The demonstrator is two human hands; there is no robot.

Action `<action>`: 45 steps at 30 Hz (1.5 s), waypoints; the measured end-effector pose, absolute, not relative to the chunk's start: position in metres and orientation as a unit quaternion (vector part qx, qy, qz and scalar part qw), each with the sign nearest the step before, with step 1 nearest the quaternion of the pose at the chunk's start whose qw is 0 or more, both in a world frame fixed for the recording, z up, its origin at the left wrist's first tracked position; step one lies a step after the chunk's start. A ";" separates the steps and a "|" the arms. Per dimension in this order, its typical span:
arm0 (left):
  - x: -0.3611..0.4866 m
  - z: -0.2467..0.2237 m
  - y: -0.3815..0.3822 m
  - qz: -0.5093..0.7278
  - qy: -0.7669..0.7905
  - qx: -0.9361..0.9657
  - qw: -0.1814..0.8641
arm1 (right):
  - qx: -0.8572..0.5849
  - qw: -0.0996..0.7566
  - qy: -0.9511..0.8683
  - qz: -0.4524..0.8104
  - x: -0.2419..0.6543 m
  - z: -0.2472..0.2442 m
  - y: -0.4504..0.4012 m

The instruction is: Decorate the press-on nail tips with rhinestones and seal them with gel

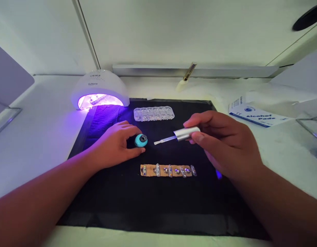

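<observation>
A black mat [158, 206] covers the middle and bottom of the frame, lying on a pale tabletop [52, 92]. The right hand [225, 140], at center right, is partly closed, its thumb and fingers pinching the silver cap [186, 133] of a brush [165, 140] whose tip points left. The left hand [119, 142], left of center, is curled, with thumb and fingers around a turquoise bottle [141, 140] whose open neck shows; the brush tip is near it but apart. A domed white lamp [100, 84] glows purple at the upper left, over the mat's corner. At the right lies a white box [258, 113] lettered "Alcohol Pads". Below the bottle, a tan strip [162, 171] carries small decorated nail pieces [170, 171], the rightmost reaching past its end. Above center sits a clear compartment case [154, 114] of tiny bits. Behind it, a small bottle with a gold cap [190, 71] stands near the wall.
</observation>
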State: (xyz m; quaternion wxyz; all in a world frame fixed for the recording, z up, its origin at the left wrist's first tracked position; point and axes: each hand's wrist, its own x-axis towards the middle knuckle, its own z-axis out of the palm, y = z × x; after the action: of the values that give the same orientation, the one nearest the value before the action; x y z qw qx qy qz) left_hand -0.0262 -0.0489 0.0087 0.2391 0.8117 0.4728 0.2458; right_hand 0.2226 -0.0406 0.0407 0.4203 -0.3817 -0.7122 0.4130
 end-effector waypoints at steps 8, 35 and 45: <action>-0.023 0.008 -0.052 0.221 0.461 0.833 0.210 | -0.401 0.394 -0.800 0.208 0.219 0.057 -0.049; -0.027 0.004 -0.053 0.214 0.457 0.854 0.128 | -0.344 0.330 -0.872 0.107 0.213 0.048 -0.046; -0.028 0.005 -0.053 0.222 0.449 0.858 0.115 | -0.306 0.259 -0.913 0.078 0.190 0.042 -0.042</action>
State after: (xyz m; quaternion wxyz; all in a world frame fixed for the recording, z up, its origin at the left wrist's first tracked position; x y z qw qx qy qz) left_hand -0.0281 -0.0526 0.0054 0.1147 0.8578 0.4491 0.2221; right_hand 0.1897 -0.0423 0.0418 0.2585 -0.3057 -0.9130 0.0783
